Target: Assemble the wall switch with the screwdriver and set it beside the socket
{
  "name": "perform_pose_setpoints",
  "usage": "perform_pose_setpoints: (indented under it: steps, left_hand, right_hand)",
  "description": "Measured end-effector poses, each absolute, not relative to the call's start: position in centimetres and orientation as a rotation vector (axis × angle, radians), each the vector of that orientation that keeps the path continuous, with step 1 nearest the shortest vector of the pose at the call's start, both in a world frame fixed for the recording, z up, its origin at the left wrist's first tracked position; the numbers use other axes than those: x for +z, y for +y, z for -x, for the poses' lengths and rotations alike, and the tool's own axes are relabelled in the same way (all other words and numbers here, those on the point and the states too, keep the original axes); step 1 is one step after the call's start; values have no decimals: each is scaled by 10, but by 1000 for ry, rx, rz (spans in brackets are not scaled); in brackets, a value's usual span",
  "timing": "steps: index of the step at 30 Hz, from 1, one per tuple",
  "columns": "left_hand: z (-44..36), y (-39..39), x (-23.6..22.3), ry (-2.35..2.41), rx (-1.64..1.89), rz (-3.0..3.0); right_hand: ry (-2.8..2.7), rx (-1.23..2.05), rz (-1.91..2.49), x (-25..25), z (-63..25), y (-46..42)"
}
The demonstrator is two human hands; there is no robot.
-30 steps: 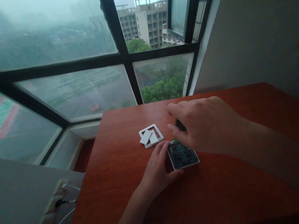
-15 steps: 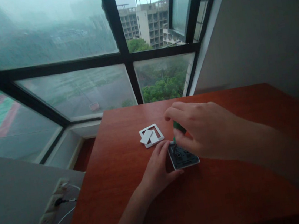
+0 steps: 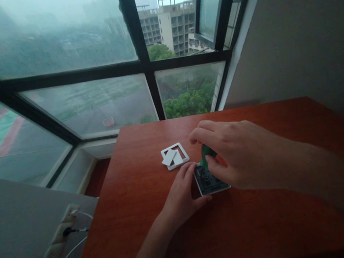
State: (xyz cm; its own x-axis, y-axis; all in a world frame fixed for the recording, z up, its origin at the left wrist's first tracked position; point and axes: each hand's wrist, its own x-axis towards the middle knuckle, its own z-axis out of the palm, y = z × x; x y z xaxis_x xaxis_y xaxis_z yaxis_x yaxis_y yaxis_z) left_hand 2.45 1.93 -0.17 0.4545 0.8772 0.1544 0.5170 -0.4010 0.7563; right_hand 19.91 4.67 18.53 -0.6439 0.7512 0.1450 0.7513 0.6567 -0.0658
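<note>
Square panel [image 3: 212, 184] lies flat on the reddish-brown tabletop [image 3: 254, 228], its dark inner side facing up within a thin white rim. The left hand [image 3: 182, 196] steadies it from the left: the fingers [image 3: 189, 167] are at its upper left corner and the thumb is by its lower edge, spread apart with the panel between them. The right hand [image 3: 239, 149] is above the panel's upper right part, its fingers [image 3: 198, 135] curled and its thumb bent in around a green tool [image 3: 206, 152], whose lower end is over the panel's upper edge; the tip is too small to tell. Just beyond the left hand lies a white frame [image 3: 184, 151] with 2 small white plates [image 3: 169, 157], 1 overlapping the other.
</note>
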Motion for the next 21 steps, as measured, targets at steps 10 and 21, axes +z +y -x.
perform_pose_setpoints:
  steps: [10, 21]
  left_hand:
    - [-25, 19, -2, 1173, 739, -2078]
    - [-24, 19, -3, 1178, 716, -2069]
  right_hand:
    - [-2613, -342, 1545, 183, -196, 47]
    - [-2657, -314, 1438, 175, -196, 47]
